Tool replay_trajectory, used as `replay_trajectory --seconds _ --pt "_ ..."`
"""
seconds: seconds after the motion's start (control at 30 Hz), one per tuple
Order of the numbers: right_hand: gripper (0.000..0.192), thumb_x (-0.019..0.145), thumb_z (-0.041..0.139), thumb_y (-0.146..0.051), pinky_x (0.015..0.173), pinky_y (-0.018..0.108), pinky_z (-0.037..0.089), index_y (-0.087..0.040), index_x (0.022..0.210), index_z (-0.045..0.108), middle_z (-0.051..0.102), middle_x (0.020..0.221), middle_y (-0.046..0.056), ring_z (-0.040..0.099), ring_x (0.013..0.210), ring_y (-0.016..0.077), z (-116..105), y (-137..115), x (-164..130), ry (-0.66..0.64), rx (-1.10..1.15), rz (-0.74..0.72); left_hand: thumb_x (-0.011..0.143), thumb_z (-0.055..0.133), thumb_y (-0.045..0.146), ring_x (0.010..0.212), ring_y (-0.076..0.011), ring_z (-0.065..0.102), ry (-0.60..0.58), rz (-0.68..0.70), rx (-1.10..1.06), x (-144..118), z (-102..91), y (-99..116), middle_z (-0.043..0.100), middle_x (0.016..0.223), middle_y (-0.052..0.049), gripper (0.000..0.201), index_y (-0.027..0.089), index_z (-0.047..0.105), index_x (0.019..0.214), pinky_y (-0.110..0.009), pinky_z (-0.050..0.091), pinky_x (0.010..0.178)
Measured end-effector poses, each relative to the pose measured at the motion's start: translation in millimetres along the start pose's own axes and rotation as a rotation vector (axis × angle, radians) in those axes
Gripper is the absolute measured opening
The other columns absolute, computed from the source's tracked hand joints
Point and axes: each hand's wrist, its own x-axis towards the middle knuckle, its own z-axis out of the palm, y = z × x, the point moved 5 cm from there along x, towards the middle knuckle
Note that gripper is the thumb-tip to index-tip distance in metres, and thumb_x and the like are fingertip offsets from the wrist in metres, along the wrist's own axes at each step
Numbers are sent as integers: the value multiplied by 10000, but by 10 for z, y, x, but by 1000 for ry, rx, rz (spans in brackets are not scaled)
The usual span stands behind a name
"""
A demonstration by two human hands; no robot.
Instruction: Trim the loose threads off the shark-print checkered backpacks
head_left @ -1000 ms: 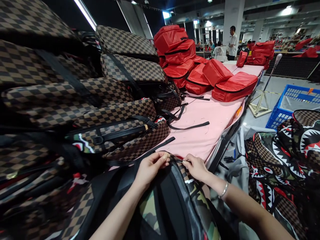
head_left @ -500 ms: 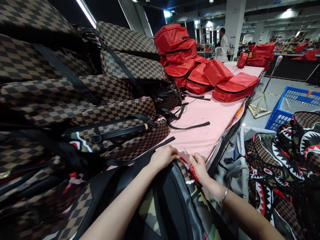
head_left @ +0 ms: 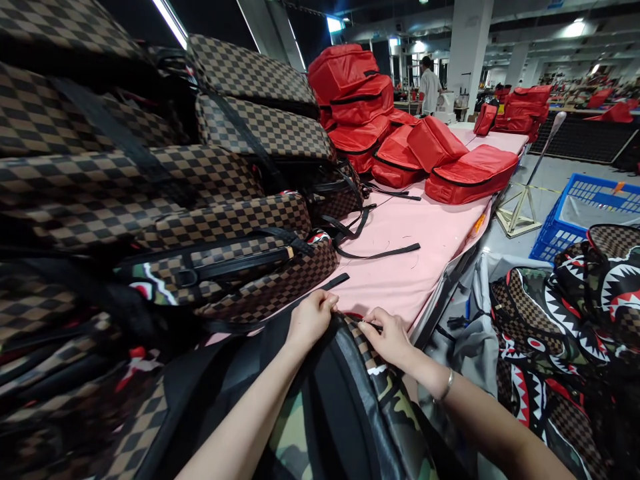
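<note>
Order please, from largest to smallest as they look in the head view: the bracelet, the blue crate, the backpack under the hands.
1. Backpack: its nearness to the camera helps
2. Blue crate: partly out of view
3. Bracelet

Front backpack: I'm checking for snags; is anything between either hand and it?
Nothing visible: the left hand and right hand are at the top edge of the backpack; stacked checkered bags lie to the left.

Black, checkered, camouflage-patterned backpack (head_left: 337, 400)
</note>
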Motion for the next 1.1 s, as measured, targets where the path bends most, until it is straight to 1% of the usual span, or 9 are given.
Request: replay_trajectory --seconds 0.27,0.37,0.53,0.63,0.73,0.8,0.83,0.97,1.1 --pt "121 813 534 -306 610 228 441 -205 855 589 666 771 -10 610 667 139 44 -81 98 -57 -96 20 684 466 517 550 -153 533 33 -60 -300 69 47 -108 657 654 -44 354 178 567 658 -254 376 533" --pt "119 825 524 -302 595 222 425 -214 862 594 666 756 -11 602 645 136 57 -82 103 -60 -182 28 655 495 538 526 -147 511 51 -67 -368 81 67 -126 653 635 -47 373 173 573 635 -255 365 519" --pt "151 816 538 -329 581 237 407 -223 902 604 667 757 5 603 637 158 22 -159 117 -67 -382 -35 607 554 552 488 -133 464 63 -63 -446 66 63 -94 615 573 -30 384 168 569 604 -249 333 491" --pt "132 816 527 -317 580 226 417 -215 844 605 655 721 -6 601 627 144 3 -163 132 -73 -291 -45 612 546 573 498 -124 460 43 -29 -513 7 -13 16 589 576 -20 409 165 555 624 -243 345 499" --pt "142 814 507 -307 622 223 450 -193 779 583 650 726 -4 617 680 138 -7 -70 132 -28 -14 -12 705 410 619 510 -133 492 -48 22 -570 -94 -117 155 571 560 -29 473 171 518 600 -254 398 531" --pt "157 796 524 -330 661 244 470 -181 776 570 653 751 11 624 724 151 -12 37 119 31 122 35 777 273 603 530 -151 523 -113 70 -461 -161 -175 221 580 553 -45 526 178 504 570 -270 424 561" --pt "166 785 538 -341 681 257 476 -178 780 567 654 763 18 626 740 158 -13 88 109 59 157 55 790 263 584 558 -162 539 -128 93 -369 -186 -198 235 597 576 -49 523 179 520 582 -277 428 583" --pt "186 777 552 -359 707 274 473 -174 775 562 644 761 22 619 746 161 -14 210 63 135 186 94 702 515 426 698 -199 564 -141 135 -66 -205 -195 208 650 722 -25 234 216 616 685 -298 393 662" --pt "223 814 501 -388 605 237 441 -174 790 560 621 716 8 589 667 141 -1 244 37 130 132 124 663 539 312 697 -224 558 -149 119 63 -169 -77 197 617 680 -43 128 213 595 604 -319 373 646"
